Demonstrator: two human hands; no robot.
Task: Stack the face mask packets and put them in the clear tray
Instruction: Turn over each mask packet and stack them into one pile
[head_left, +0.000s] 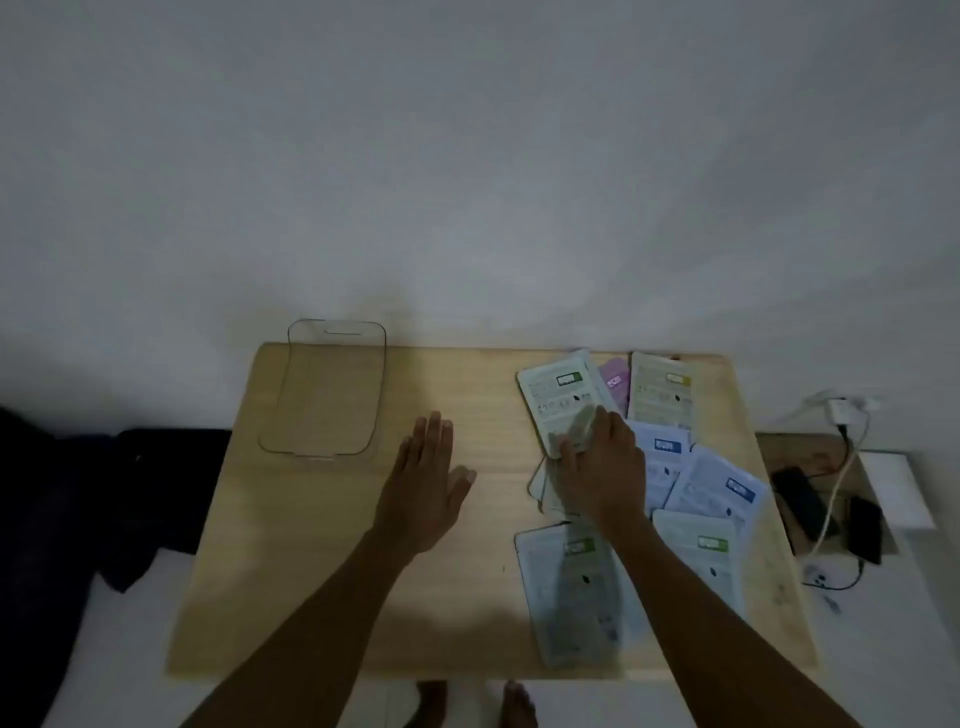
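Several face mask packets lie spread over the right half of the wooden table (363, 597). My right hand (602, 467) is closed on the lower end of a green-labelled packet (558, 395), which lies tilted at the top left of the pile. Around it are a pink packet (614, 387), a yellow-green one (661, 387), blue-labelled ones (719, 488) and two green-labelled ones (571, 592) nearer me. My left hand (423, 486) rests flat and empty on the bare middle of the table. The clear tray (291, 415) stands empty at the far left.
The table backs onto a white wall. Dark cloth (104, 493) lies on the floor to the left. On the right are a low shelf with dark devices (831, 504), cables and a white charger (839, 405). My feet show at the near table edge.
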